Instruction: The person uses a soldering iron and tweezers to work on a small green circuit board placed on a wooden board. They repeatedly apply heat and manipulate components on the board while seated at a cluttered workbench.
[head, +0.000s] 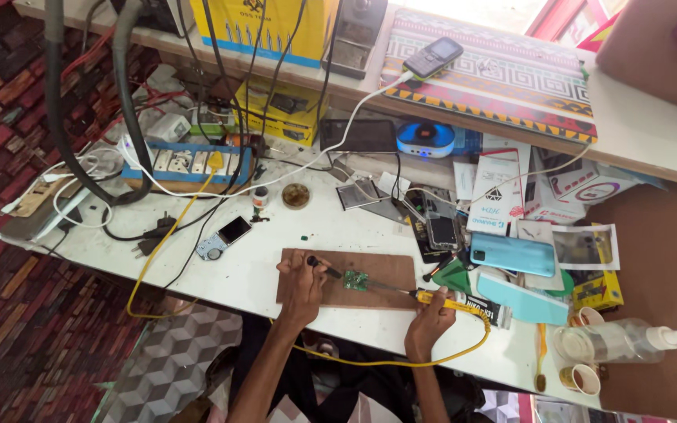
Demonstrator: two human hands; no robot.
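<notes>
Small green circuit board (356,280) on a brown wooden board (385,270) at the bench's (260,270) near edge. Soldering in hand, by the look of it: right hand (430,319) gripping a yellow-handled soldering iron (401,292), tip at the circuit board; left hand (301,274) pinching a dark tool (324,269) beside it. Next: steady tip, held contact. Blue phone (512,254) to the right.

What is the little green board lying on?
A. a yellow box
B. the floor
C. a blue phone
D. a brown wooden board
D: the small green circuit board lies on the brown wooden board on the white table, between the left hand and the right hand, which holds a yellow-handled soldering iron.
</notes>
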